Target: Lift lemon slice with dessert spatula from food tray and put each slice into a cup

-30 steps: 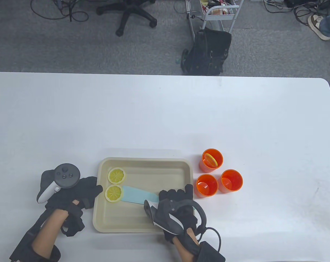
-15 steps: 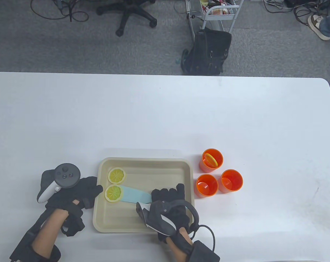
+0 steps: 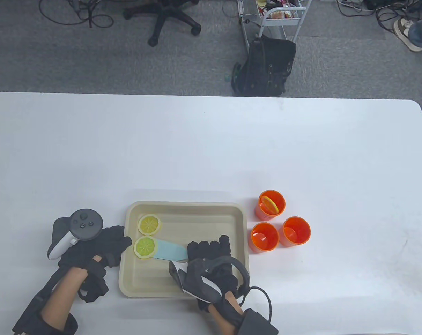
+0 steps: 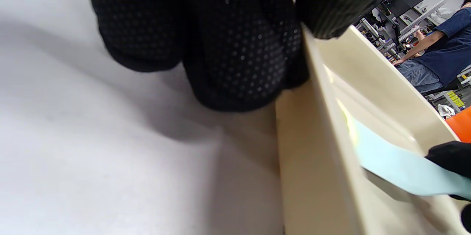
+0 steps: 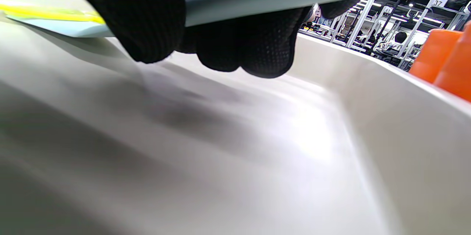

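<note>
1 of 3 orange plastic cups [image 3: 272,205] by beige food tray's [image 3: 186,206] right edge has a slice. Right hand [image 3: 211,260] grips pale-blue dessert spatula [image 3: 167,250], blade under nearer yellow lemon slice [image 3: 145,247] at tray's left edge; 2nd slice [image 3: 149,224] waits. Left hand [image 3: 92,249], fingers straight, steadies tray.

**A lab or office workspace set up for recording**

The white counter [image 3: 211,146] stands on grey carpet [image 3: 92,59]. Loose cables [image 3: 74,14] trail over the floor at 11 o'clock, beside the base of a swivel chair [image 3: 169,17]. A metal trolley [image 3: 280,17] and a black bag [image 3: 266,68] stand at 12 o'clock. Both wrist views show rows of metal racks [image 5: 364,17], one bearing a numbered sign [image 5: 436,3], and people seated at workstations [image 4: 438,43].
</note>
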Demonstrator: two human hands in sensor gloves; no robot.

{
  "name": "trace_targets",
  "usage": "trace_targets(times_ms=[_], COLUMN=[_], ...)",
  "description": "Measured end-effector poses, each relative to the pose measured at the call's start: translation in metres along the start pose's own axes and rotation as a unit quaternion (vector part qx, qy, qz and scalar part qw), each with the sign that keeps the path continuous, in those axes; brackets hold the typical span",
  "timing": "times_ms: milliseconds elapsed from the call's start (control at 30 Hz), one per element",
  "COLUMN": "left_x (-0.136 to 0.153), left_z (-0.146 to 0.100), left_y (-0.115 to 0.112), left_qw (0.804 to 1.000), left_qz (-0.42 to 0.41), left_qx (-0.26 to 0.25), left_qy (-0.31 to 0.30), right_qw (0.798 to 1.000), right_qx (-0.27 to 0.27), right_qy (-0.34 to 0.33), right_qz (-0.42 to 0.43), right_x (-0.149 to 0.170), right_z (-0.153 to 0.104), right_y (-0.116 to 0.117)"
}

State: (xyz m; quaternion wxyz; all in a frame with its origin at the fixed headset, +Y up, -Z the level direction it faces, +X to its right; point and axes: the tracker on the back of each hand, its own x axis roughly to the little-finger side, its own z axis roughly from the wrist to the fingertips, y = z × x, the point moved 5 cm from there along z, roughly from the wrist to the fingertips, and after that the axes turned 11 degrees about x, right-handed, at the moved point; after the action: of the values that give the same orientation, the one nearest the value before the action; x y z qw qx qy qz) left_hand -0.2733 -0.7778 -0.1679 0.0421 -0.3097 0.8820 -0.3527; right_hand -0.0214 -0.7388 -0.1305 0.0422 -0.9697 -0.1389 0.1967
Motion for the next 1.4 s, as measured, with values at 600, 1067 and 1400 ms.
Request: trace_targets(times_ms=[600,1067,1400], left_x=[0.000,0.000,0.000], left_z=[0.000,0.000,0.000], left_y=[0.000,-0.001,-0.001], left_qw=[1.000,1.000,1.000], left_qz=[0.000,0.000,0.001], left_qx=[0.001,0.002,0.002], left_qy=[0.001,0.001,0.001], right_qw=[0.996,0.984,0.974], right_qx=[-0.002,0.041,0.050], right_qy=[0.041,0.110,0.169], right_qz=[0.078,0.136,0.145], right_x=[0.032,0.091,0.132], right_z=[-0.008,-0.026,-0.039], right_y=[-0.007,-0.036,-0.042])
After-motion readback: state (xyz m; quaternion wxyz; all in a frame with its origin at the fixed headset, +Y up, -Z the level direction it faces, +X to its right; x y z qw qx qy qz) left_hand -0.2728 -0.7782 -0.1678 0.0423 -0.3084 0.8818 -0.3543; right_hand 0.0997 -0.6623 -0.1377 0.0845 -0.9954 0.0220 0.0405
